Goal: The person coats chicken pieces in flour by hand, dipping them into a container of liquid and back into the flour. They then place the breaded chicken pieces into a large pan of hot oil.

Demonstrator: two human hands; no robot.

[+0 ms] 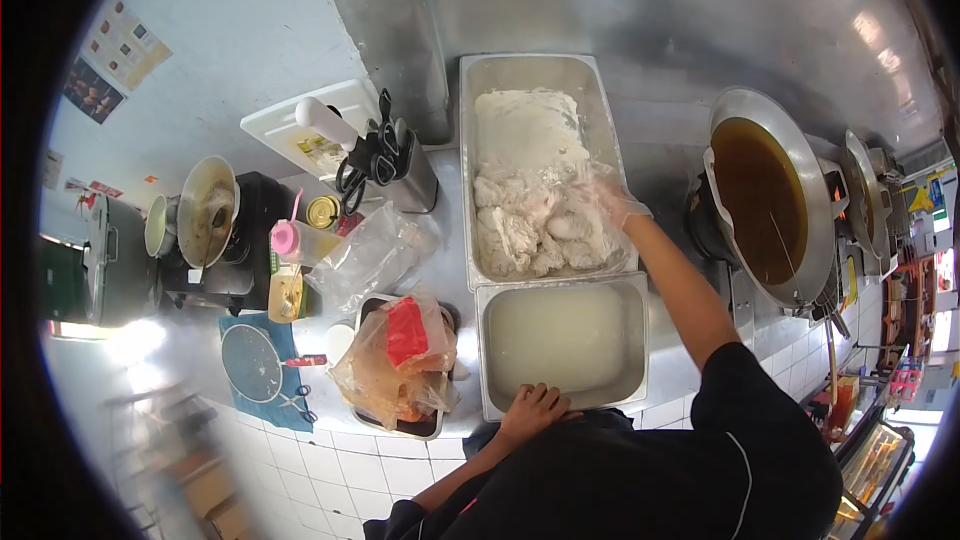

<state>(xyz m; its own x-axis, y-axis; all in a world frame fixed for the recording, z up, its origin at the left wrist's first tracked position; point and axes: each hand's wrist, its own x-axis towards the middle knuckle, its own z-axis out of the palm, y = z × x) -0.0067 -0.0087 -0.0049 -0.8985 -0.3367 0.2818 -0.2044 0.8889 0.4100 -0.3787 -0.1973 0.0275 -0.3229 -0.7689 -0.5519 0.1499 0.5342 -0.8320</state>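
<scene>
My right hand [606,202], in a clear plastic glove, is down in the white flour at the right side of a deep metal pan [468,130]. Flour-coated lumpy pieces [535,235], which look like battered meat, lie beside it; flour and blur hide its fingers. Behind them spreads loose dry flour [530,125]. My bare left hand [537,410] has its fingers curled over the near rim of a second metal pan [641,325]. Cloudy whitish liquid [565,335] fills that one, which stands against the flour pan's near end.
At right stands a wide pan of brown oil [757,200]. Left are a tray [432,428] with bagged orange-tinted food [390,370], a crumpled plastic bag [375,255], a pink-capped bottle [300,240] and a holder [415,185] with scissors. A strainer [252,362] lies on blue cloth.
</scene>
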